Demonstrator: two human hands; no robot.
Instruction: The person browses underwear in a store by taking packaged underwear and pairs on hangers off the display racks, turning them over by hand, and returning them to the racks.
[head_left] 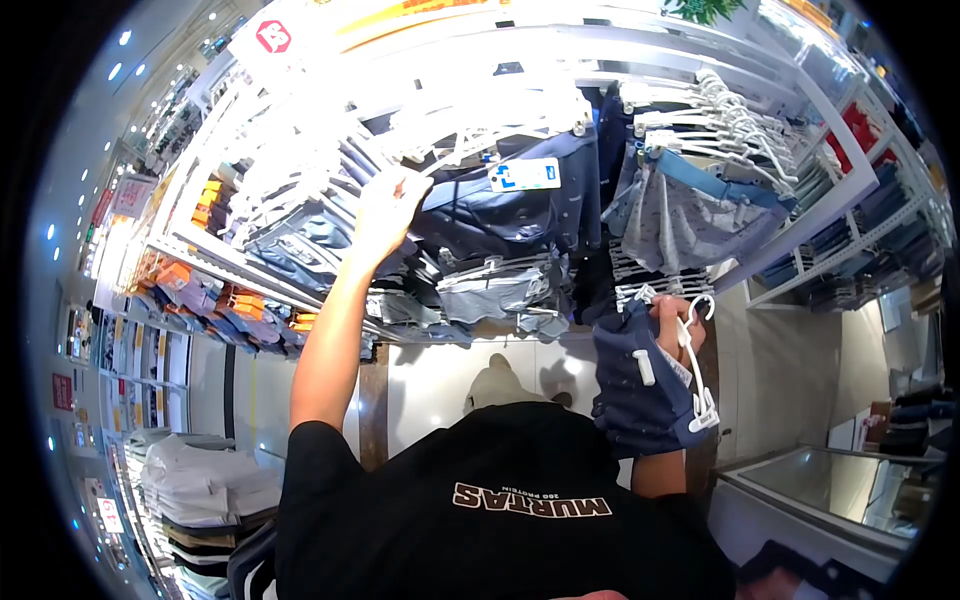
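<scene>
Right hand (672, 325) holding navy garment (622, 392) on hanger (699, 378). Left hand (390, 212) at racked clothes (490, 212) (glare, can't tell grip).

Room over floor (425, 395) btwn L hand (388, 212) & R hand (677, 326); hung garments (505, 217) block fwd.

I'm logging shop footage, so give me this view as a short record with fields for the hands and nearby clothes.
left hand: raised beside hanging dark blue clothes; grip unclear in the glare
right hand: holding a navy garment with a white hanger
tag: blue and white, against the dark blue clothes
rack: white frame, grey shorts hanging towards its right end
</scene>
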